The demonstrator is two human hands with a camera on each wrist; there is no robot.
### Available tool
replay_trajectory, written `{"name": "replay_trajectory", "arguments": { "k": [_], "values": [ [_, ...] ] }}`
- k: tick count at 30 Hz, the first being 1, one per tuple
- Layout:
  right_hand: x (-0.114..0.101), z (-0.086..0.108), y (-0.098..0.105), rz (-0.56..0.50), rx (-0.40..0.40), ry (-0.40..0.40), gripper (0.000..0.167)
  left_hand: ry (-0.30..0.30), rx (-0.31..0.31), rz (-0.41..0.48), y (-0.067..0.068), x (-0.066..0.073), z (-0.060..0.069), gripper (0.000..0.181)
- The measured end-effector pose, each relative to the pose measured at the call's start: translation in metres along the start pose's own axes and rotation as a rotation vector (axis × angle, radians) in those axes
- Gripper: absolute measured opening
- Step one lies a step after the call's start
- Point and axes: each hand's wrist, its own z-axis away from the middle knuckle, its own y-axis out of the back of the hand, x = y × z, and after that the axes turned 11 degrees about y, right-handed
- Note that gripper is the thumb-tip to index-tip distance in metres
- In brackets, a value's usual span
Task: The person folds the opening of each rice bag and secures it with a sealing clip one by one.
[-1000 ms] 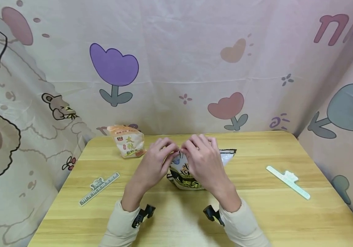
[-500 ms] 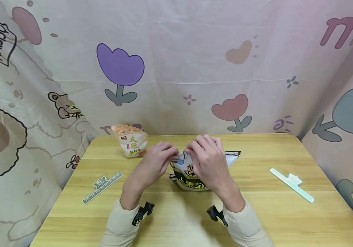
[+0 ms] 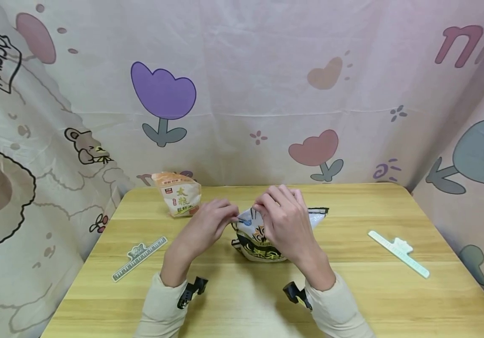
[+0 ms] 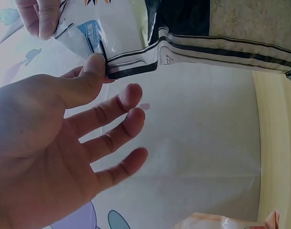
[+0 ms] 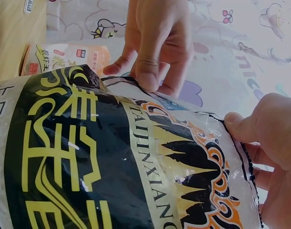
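A plastic bag (image 3: 263,246) printed in black, white and yellow stands on the table in the middle of the head view. Its contents look like grains through a see-through part in the left wrist view. My left hand (image 3: 204,227) pinches the bag's upper left corner between thumb and index finger; the other fingers (image 4: 118,128) stay spread and off the bag. Along the top edge, my right hand (image 5: 279,143) pinches the rim with its thumb on the printed front. That hand covers part of the bag's upper front in the head view.
A smaller orange and white bag (image 3: 181,197) stands at the back left. One long clip (image 3: 139,259) with a keyboard-like pattern lies on the left of the wooden table (image 3: 233,305), and a pale green clip (image 3: 398,253) on the right. Printed cloth hangs behind.
My left hand has moved left and down, away from the right hand, to the bag's corner. The right hand keeps its hold on the top edge. The head view has shifted slightly.
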Motion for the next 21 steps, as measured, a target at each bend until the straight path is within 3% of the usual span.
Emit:
{"name": "replay_trajectory", "arguments": {
  "k": [12,21],
  "values": [
    [0.002,0.002,0.000,-0.025,-0.021,0.005,0.009,0.033,-0.051,0.064,-0.003,-0.009,0.002,0.008],
    [0.001,0.001,0.004,-0.035,-0.047,-0.021,0.009,0.028,-0.078,0.207,0.003,-0.016,0.001,0.006]
  ]
}}
